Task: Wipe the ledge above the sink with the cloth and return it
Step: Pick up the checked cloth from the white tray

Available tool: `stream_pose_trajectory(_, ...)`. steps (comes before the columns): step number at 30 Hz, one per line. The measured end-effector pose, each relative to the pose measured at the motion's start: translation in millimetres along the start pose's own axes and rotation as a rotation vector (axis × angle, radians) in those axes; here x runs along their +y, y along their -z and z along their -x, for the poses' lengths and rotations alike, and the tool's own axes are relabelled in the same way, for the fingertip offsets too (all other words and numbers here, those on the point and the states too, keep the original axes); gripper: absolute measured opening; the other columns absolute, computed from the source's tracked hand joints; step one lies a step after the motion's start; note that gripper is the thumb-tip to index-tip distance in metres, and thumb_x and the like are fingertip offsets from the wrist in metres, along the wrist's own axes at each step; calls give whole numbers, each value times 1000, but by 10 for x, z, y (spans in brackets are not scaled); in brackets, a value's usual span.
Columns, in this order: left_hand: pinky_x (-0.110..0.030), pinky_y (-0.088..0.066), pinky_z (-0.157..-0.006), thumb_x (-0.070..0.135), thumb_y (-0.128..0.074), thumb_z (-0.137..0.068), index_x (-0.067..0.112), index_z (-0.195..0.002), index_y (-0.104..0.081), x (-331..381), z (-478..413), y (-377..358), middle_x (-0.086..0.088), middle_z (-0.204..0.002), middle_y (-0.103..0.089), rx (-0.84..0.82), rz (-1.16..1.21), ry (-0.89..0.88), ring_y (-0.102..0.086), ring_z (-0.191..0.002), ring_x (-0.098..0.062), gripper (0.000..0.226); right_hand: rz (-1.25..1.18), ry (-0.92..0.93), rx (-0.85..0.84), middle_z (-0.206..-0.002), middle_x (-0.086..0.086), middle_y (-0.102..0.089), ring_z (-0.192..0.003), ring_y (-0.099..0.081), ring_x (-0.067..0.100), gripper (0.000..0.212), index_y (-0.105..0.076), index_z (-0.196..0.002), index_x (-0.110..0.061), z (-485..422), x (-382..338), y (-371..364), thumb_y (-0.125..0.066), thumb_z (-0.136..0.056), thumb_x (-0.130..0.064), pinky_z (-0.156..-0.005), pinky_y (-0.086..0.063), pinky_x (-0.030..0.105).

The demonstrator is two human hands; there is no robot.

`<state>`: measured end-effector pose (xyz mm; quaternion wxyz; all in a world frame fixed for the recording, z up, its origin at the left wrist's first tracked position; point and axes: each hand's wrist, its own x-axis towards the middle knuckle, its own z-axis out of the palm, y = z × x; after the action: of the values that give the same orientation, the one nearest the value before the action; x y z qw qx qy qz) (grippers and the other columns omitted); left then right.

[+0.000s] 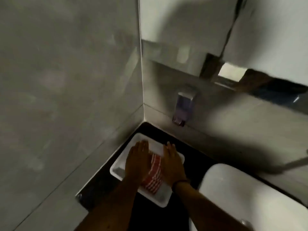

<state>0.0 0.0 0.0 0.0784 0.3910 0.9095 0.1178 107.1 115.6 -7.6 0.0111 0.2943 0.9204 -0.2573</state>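
A folded cloth (154, 175), white with red stripes, lies in a white rectangular tray (120, 170) on the black counter. My left hand (137, 161) rests flat on the cloth's left side, fingers stretched out. My right hand (172, 164) lies flat on its right side, with a dark band around the wrist. Both palms press down on the cloth, and neither hand closes around it. The ledge (225, 84) runs along the wall under the mirror, up and to the right of the tray.
The black counter (191, 147) fills the corner between grey tiled walls. A white sink basin (250, 197) stands at the lower right. A soap dispenser (183, 108) hangs on the back wall above the counter. A mirror (275, 39) sits above the ledge.
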Motion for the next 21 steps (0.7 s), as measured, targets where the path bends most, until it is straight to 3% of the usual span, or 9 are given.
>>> stream_pose_trajectory(2,-47,-31,-119,47,-36,-100,13,-158,-18,-178,-114,-311,-14,-161,-34,-199,83,174,-37,-143,-33,69,-69,-107,-215,-177,10,-1,-164,-5,27,79,-3,-167,-12,-139,83,-348,-44,-108,-42,-133,-10,42)
stream_pose_trajectory(6,-52,-44,-107,37,-50,-98,8,-152,-22,-248,-227,-617,-20,-150,-39,-301,68,360,-44,-131,-40,67,41,-282,-343,-175,14,-10,-159,-19,38,87,-8,-167,-14,-361,199,-687,-49,-101,-54,-128,-25,53)
stream_pose_trajectory(8,-52,-46,-104,36,-57,-96,9,-151,-22,-249,-291,-704,-22,-151,-36,-317,70,403,-45,-130,-43,71,169,-297,-347,-170,19,-18,-151,-30,44,83,-14,-165,-15,-487,229,-780,-50,-101,-53,-121,-34,57)
stream_pose_trajectory(10,-53,-47,-103,32,-64,-93,9,-152,-20,-292,-395,-739,-24,-150,-38,-341,264,520,-49,-128,-44,78,126,-361,-305,-161,22,-35,-143,-42,44,72,-24,-160,-14,-590,248,-813,-52,-102,-44,-116,-41,57)
stream_pose_trajectory(13,-49,-46,-104,32,-70,-88,11,-150,-32,-370,-527,-684,-20,-143,-52,-377,489,628,-54,-126,-41,76,-6,-422,-226,-133,19,-66,-122,-63,39,46,-57,-138,-6,-645,262,-765,-53,-103,-36,-102,-53,47)
stream_pose_trajectory(15,-43,-55,-98,31,-70,-87,15,-134,-58,-416,-592,-537,-14,-129,-66,-445,577,566,-63,-116,-35,51,-196,-424,-174,-102,15,-77,-96,-73,32,36,-73,-106,-3,-606,258,-601,-64,-98,-36,-80,-56,37)
stream_pose_trajectory(17,-35,-61,-86,23,-68,-91,19,-117,-70,-457,-610,-338,-9,-116,-74,-519,830,513,-69,-109,-30,27,-517,-439,-83,-80,8,-75,-79,-72,26,22,-76,-87,-4,-502,247,-368,-77,-90,-26,-73,-55,33)
stream_pose_trajectory(19,-31,-60,-82,17,-64,-96,21,-122,-68,-439,-570,-80,-7,-116,-75,-635,1147,442,-71,-108,-26,26,-905,-445,4,-86,6,-79,-90,-76,31,3,-79,-88,-11,-291,282,-78,-80,-86,-13,-75,-58,33)
stream_pose_trajectory(21,-39,-59,-90,12,-67,-92,19,-128,-66,-346,-477,169,-5,-116,-77,-758,1398,355,-73,-106,-22,36,-1381,-466,15,-106,15,-82,-103,-78,36,21,-83,-103,-10,-15,335,221,-78,-83,-17,-78,-63,39)
